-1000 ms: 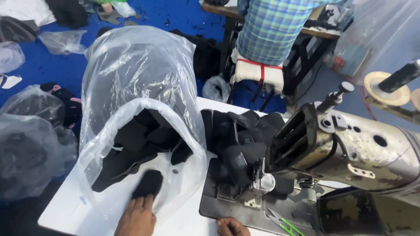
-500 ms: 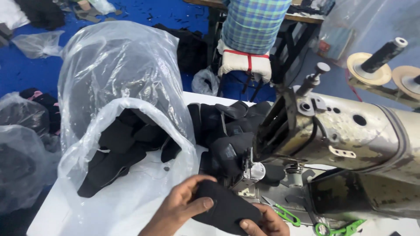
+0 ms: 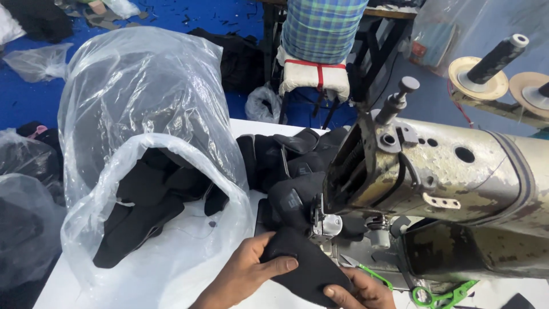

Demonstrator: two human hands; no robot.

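Note:
My left hand (image 3: 247,272) and my right hand (image 3: 360,290) both grip one black fabric piece (image 3: 309,269) at the bottom of the view. Its upper end lies right beside the presser foot (image 3: 323,224) of the worn sewing machine (image 3: 440,171). Behind the foot, a heap of black pieces (image 3: 289,163) rests on the white table (image 3: 54,289). To the left of my hands a large clear plastic bag (image 3: 143,114) lies open with several black pieces (image 3: 143,212) inside.
Green-handled snips (image 3: 426,292) lie on the machine bed at lower right. Thread spools (image 3: 492,63) stand at upper right. A person in a checked shirt (image 3: 323,26) sits beyond the table on a padded seat (image 3: 313,77). More bags (image 3: 26,229) lie at the left on the blue floor.
A second ago my left hand reached for a black piece at the bag's mouth. It has come right with the piece, and both hands now hold it close to the presser foot.

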